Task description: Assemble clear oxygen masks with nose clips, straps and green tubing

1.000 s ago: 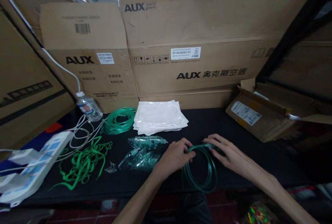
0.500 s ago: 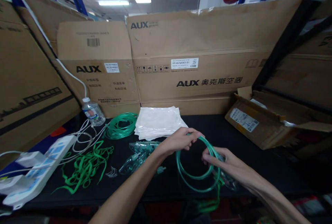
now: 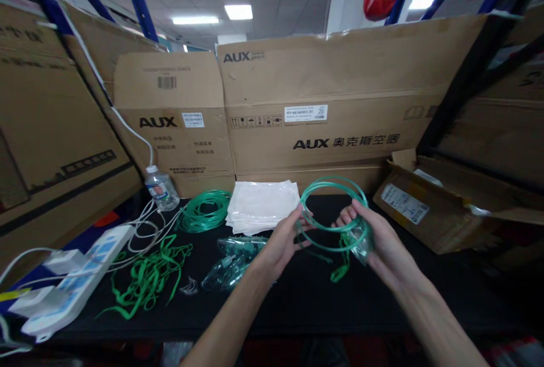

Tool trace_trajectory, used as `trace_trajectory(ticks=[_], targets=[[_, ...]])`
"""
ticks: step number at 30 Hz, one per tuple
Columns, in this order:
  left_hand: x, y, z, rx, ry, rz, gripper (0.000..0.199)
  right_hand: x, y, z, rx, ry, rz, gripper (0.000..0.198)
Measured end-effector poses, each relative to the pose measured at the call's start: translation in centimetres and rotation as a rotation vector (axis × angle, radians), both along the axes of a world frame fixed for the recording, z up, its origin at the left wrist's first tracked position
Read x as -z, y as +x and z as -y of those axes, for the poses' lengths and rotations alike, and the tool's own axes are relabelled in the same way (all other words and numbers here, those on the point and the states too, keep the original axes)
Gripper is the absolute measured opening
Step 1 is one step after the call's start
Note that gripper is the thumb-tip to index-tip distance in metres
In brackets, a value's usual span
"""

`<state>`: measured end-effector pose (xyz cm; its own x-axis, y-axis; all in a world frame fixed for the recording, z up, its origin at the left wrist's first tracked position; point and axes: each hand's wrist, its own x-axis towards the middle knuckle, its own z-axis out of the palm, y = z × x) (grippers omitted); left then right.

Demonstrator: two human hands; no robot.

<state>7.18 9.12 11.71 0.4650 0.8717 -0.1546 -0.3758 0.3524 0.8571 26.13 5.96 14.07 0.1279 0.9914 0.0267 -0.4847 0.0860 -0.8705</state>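
A coil of green clear tubing [image 3: 334, 187] is held up between my hands over the black table. My left hand [image 3: 285, 239] closes on the coil's left side, thumb on top. On the right side, my right hand [image 3: 369, 231] wraps round the tubing and a clear oxygen mask [image 3: 359, 242]. From the mask hangs a green elastic strap [image 3: 340, 271]. A loose tube end dangles near my left fingers. Left of my forearm lie several clear green masks [image 3: 232, 265], a few small metal strips [image 3: 189, 286] and a tangle of green straps [image 3: 148, 276].
Behind stand a stack of white bags [image 3: 263, 203], another tubing coil [image 3: 204, 210] and a plastic bottle [image 3: 162, 188]. A white power strip [image 3: 80, 282] with cables lies at left. An open cardboard box [image 3: 408, 203] stands at right; large cardboard panels [image 3: 340, 89] wall the back.
Both hands have raised the coil higher. My left hand has gone from the coil's top to its left side. The view has shifted slightly.
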Motion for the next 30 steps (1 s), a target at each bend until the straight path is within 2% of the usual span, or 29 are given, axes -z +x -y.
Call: trace_trajectory(ticks=[2, 4, 8, 11, 13, 18, 22, 25, 30], targets=[[0.7, 0.4, 0.5, -0.089, -0.086, 0.088, 0.051, 0.0, -1.0, -0.6, 0.073, 0.043, -0.071, 0.04], [1.4, 0.8, 0.8, -0.177, -0.173, 0.167, 0.045, 0.8, -2.1, -0.6, 0.128, 0.043, -0.115, 0.039], [2.3, 1.7, 0.9, -0.357, -0.25, 0.329, 0.024, 3.9, -4.1, 1.2, 0.185, -0.103, -0.126, 0.032], [2.8, 2.5, 1.0, -0.447, -0.247, 0.411, 0.022, 5.6, -5.3, 3.0, 0.227, -0.222, -0.106, 0.031], [3.1, 3.0, 1.0, -0.477, -0.232, 0.442, 0.025, 5.9, -5.8, 3.8, 0.244, -0.265, -0.095, 0.034], [3.6, 3.4, 1.4, -0.461, -0.17, 0.466, 0.024, 5.2, -6.3, 4.6, 0.274, -0.308, -0.097, 0.041], [3.8, 3.2, 1.8, -0.456, -0.085, 0.439, 0.023, 5.3, -6.6, 4.7, 0.258, -0.333, -0.124, 0.038], [4.1, 3.1, 2.2, -0.42, -0.016, 0.368, 0.022, 5.7, -6.9, 4.1, 0.274, -0.312, -0.169, 0.037], [4.5, 2.2, 3.7, -0.277, 0.12, 0.157, 0.026, 5.7, -6.9, 2.5, 0.393, -0.244, -0.268, 0.039]])
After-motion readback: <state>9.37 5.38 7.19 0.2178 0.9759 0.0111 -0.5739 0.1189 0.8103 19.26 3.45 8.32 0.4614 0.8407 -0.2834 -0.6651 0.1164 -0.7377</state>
